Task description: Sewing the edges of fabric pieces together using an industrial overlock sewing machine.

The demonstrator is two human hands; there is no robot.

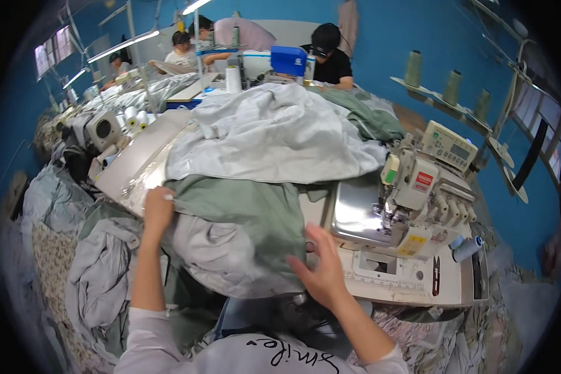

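Green fabric [243, 209] lies draped over the front-centre of the tabletop [386, 283], on top of a pale grey fabric [221, 255] that bulges out beneath it and hangs toward the person.

L hand [158, 209]: at the green fabric's left edge, fingers curled in narrow on the edge; looks like a pinch grip on the cloth, but the fingertips are partly hidden by the fold.

R hand [321, 268]: at the fabric's lower right corner, palm down, fingers spread wide, resting on or just above the cloth edge and the tabletop. Contact can't be told for certain; nothing gripped.

Layout, ref. head view:
- Overlock sewing machine [417, 193], cream/white w/ control panel on top, stands right of the green fabric, near the R hand. Its polished metal plate [355, 212] sits between the fabric and the machine head.
- Large heap of light grey-blue cloth [274, 131] piled behind the green fabric, touching it along the rear edge; a darker green piece [368, 115] lies over the far right of the heap.
- Thread cones [452, 87] on a rack by the blue wall, right rear, well apart from the hands.
- More grey cloth [103, 274] bundled left of the person's L forearm, below tabletop level.
- Other persons [330, 59] seated at machines at the rear of the room, well apart.
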